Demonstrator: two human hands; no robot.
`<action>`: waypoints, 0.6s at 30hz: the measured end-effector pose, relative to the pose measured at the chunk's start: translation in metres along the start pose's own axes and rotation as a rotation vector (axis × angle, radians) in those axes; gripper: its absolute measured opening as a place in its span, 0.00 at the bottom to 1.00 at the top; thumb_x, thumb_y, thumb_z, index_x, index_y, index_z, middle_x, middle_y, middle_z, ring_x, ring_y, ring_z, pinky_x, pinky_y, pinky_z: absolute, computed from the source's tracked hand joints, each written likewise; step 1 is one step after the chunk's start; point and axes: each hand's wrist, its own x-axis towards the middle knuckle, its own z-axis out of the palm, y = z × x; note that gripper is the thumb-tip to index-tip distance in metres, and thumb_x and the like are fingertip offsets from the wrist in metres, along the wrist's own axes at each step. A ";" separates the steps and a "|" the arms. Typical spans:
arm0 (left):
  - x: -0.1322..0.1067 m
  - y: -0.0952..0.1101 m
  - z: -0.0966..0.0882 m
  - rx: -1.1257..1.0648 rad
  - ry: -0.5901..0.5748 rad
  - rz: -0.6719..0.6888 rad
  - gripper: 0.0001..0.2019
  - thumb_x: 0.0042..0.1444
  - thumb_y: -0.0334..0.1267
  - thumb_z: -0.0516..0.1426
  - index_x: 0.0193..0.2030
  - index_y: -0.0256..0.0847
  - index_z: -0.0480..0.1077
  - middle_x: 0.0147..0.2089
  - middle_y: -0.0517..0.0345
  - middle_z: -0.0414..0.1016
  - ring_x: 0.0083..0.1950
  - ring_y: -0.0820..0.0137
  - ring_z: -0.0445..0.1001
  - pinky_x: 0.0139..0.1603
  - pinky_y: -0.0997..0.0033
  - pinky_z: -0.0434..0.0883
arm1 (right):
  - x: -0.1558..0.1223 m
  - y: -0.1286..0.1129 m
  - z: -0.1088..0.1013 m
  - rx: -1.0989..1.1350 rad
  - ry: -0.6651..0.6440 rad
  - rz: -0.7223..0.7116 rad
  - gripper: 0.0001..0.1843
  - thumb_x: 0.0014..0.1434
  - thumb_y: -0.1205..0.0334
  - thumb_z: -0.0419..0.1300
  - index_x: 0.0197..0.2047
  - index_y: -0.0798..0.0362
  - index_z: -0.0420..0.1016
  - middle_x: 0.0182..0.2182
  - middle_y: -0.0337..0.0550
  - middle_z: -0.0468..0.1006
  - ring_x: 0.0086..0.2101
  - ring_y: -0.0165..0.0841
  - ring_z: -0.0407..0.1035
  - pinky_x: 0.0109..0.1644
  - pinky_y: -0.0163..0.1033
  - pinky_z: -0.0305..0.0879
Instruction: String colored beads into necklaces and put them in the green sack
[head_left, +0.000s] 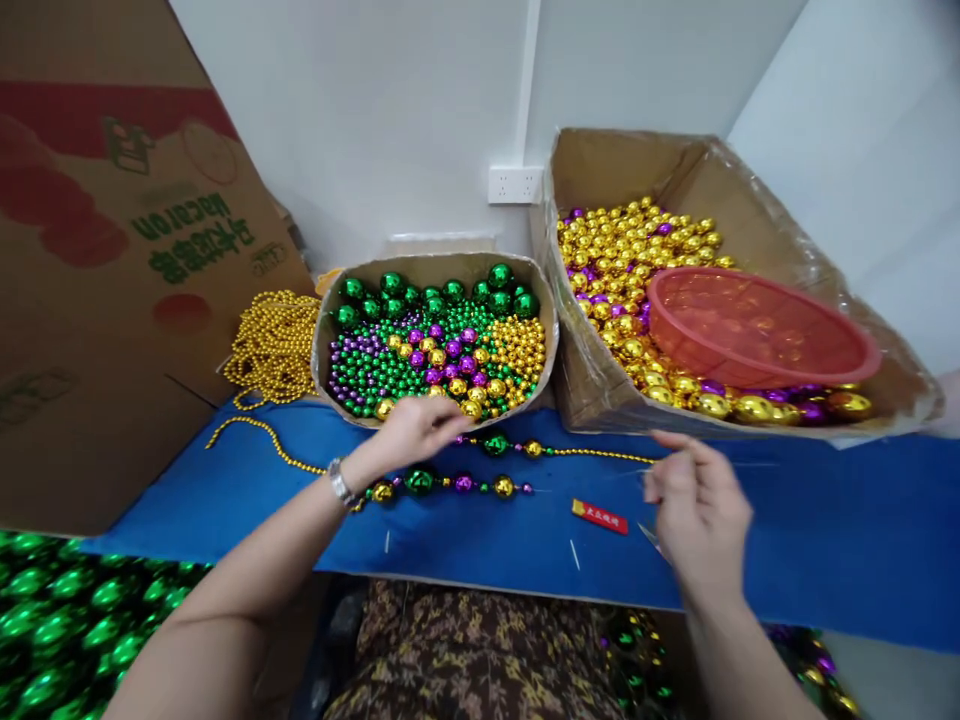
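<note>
My left hand (416,428) reaches over the front rim of a small cardboard box (324,330) of green, purple and gold beads, its fingers curled at the beads; what they pinch is hidden. A half-strung bead strand (450,484) lies on the blue table surface (825,530) just below that hand, with a thin gold strand (592,454) running right toward my right hand (697,505). The right hand is pinched, thumb against fingers, apparently on a thin needle or thread too fine to name.
A large cardboard box (600,390) of gold and purple balls holds a red plastic basket (757,330). A pile of gold bead strings (274,345) lies left of the small box. A red lighter (600,516) rests on the table. Green balls (67,620) fill the lower left.
</note>
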 end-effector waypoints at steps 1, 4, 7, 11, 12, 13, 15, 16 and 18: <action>0.021 -0.011 -0.009 -0.014 0.136 -0.075 0.14 0.64 0.45 0.51 0.38 0.39 0.74 0.31 0.57 0.75 0.30 0.72 0.71 0.34 0.73 0.66 | -0.007 0.003 0.007 -0.048 -0.094 0.007 0.16 0.67 0.52 0.51 0.48 0.53 0.73 0.20 0.33 0.67 0.22 0.26 0.64 0.26 0.32 0.62; 0.087 -0.059 -0.023 0.034 0.399 -0.355 0.13 0.60 0.43 0.54 0.44 0.36 0.73 0.38 0.51 0.77 0.38 0.67 0.74 0.41 0.69 0.69 | -0.019 0.012 0.027 -0.103 -0.312 -0.001 0.15 0.68 0.54 0.48 0.47 0.52 0.72 0.23 0.35 0.71 0.24 0.26 0.68 0.29 0.31 0.64; 0.141 -0.110 -0.021 0.112 0.341 -0.562 0.24 0.56 0.41 0.58 0.58 0.33 0.66 0.53 0.41 0.73 0.55 0.57 0.70 0.56 0.61 0.66 | -0.023 0.018 0.043 -0.116 -0.419 -0.031 0.15 0.69 0.56 0.47 0.46 0.52 0.72 0.24 0.35 0.73 0.25 0.26 0.70 0.31 0.30 0.65; 0.175 -0.145 -0.012 0.062 0.190 -0.640 0.31 0.49 0.43 0.63 0.60 0.35 0.67 0.55 0.38 0.70 0.58 0.48 0.67 0.60 0.54 0.63 | -0.023 0.022 0.056 -0.096 -0.492 -0.074 0.14 0.69 0.59 0.48 0.46 0.52 0.73 0.24 0.36 0.74 0.25 0.27 0.71 0.32 0.30 0.66; 0.178 -0.148 -0.011 0.042 0.179 -0.638 0.31 0.46 0.43 0.65 0.58 0.35 0.69 0.52 0.40 0.71 0.57 0.48 0.68 0.59 0.53 0.63 | -0.023 0.023 0.057 -0.096 -0.501 -0.086 0.14 0.69 0.59 0.48 0.46 0.52 0.73 0.24 0.36 0.74 0.25 0.27 0.71 0.32 0.30 0.67; 0.178 -0.147 -0.010 0.027 0.175 -0.636 0.31 0.44 0.42 0.66 0.56 0.35 0.70 0.50 0.41 0.72 0.56 0.48 0.69 0.59 0.53 0.64 | -0.023 0.024 0.059 -0.101 -0.504 -0.098 0.14 0.69 0.60 0.48 0.46 0.52 0.73 0.24 0.36 0.74 0.25 0.27 0.72 0.32 0.30 0.67; 0.173 -0.140 -0.013 -0.001 0.176 -0.634 0.30 0.44 0.44 0.66 0.55 0.36 0.70 0.47 0.45 0.73 0.53 0.52 0.70 0.57 0.55 0.67 | -0.023 0.025 0.060 -0.116 -0.500 -0.122 0.14 0.68 0.60 0.48 0.46 0.52 0.74 0.24 0.37 0.75 0.26 0.28 0.73 0.34 0.31 0.69; 0.167 -0.133 -0.015 -0.072 0.199 -0.619 0.28 0.47 0.45 0.64 0.56 0.37 0.69 0.46 0.47 0.73 0.51 0.55 0.71 0.55 0.56 0.69 | -0.023 0.025 0.060 -0.124 -0.491 -0.137 0.14 0.68 0.61 0.48 0.46 0.52 0.74 0.24 0.37 0.76 0.26 0.28 0.73 0.35 0.31 0.70; 0.149 -0.111 -0.019 -0.368 0.272 -0.552 0.26 0.53 0.45 0.60 0.58 0.41 0.67 0.46 0.51 0.71 0.48 0.62 0.72 0.48 0.61 0.74 | -0.021 0.025 0.060 -0.140 -0.469 -0.167 0.13 0.68 0.62 0.49 0.46 0.52 0.74 0.28 0.40 0.79 0.29 0.30 0.75 0.38 0.32 0.71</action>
